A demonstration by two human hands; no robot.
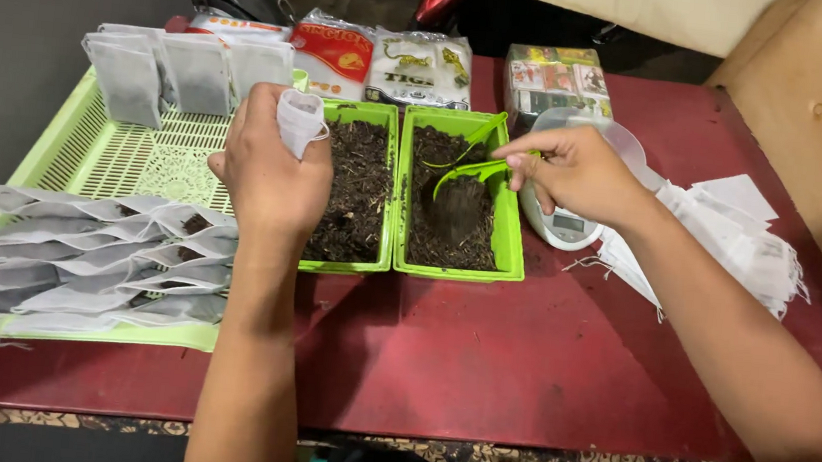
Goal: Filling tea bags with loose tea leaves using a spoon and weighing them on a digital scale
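Two hands work: our left hand (276,173) pinches a soft, light filter bag (299,120) at its mouth; our right hand (572,171), at 3 o'clock, grips a stiff green scoop (472,170).

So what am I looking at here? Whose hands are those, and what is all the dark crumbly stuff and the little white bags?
The camera sits on a person's head and looks down, so these are that person's own two hands. The left hand holds a small white bag. The right hand holds a green scoop over a green tub of dark, crumbly dried leaves; a second green tub sits beside it. On the left, a light green tray carries rows of filled bags. Empty white bags lie on the right, near a small white scale. Everything rests on a red table, with packets at the back.
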